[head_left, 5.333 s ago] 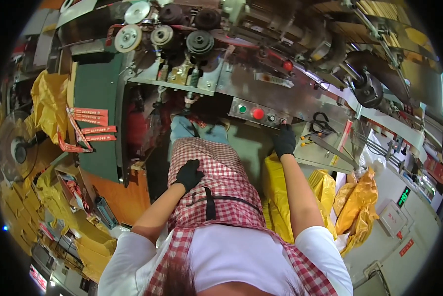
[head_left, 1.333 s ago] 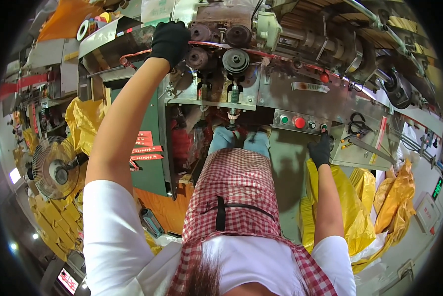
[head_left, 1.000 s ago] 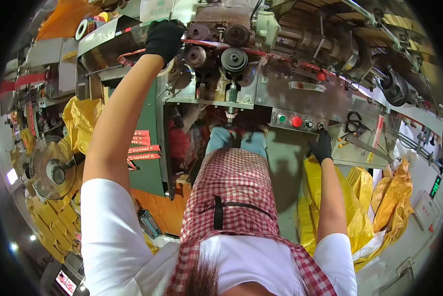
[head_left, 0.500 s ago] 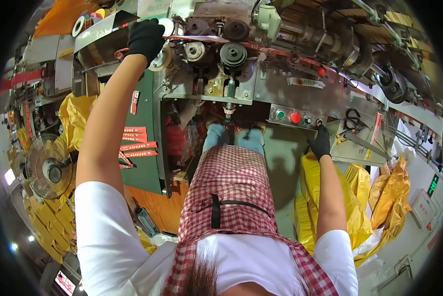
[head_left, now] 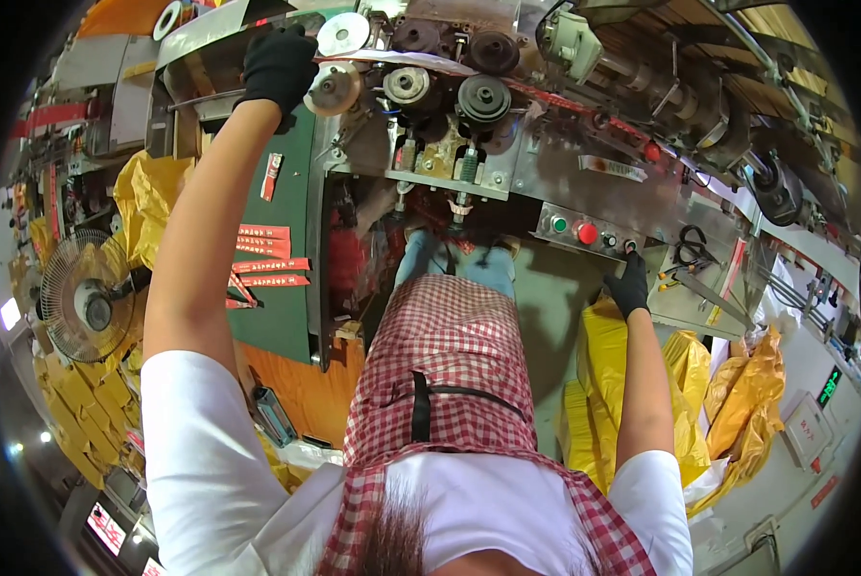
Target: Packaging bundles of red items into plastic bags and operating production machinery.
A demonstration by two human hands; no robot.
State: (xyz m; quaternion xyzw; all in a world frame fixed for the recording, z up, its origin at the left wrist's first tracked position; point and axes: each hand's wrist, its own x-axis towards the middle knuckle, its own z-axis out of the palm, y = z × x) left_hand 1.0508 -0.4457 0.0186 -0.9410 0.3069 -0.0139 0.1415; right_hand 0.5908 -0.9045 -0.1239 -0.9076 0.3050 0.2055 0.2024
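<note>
My left hand [head_left: 279, 69], in a black glove, is closed at the machine's left end, beside a white disc [head_left: 343, 34] and a pale metal roller [head_left: 334, 88]. What its fingers hold, if anything, is hidden. A pale strip with red [head_left: 421, 61] runs between the rollers, right of that hand. My right hand [head_left: 628, 288], also gloved in black, reaches up to a metal control panel [head_left: 598, 246]. Its index finger touches a small black knob [head_left: 630, 247] at the panel's right end, with the thumb apart. Green and red buttons [head_left: 587, 232] sit left of it.
Red printed strips [head_left: 272, 266] lie on a green table [head_left: 282, 317] at left. Black-handled scissors [head_left: 690, 248] and other tools rest on a metal plate at right. Yellow plastic bags [head_left: 608, 394] stand below my right hand. A fan [head_left: 95, 309] is far left.
The machine sits farther right and lower in the picture. My left hand is farther left of the rollers, so the white disc shows fully. My right finger stays at the knob.
</note>
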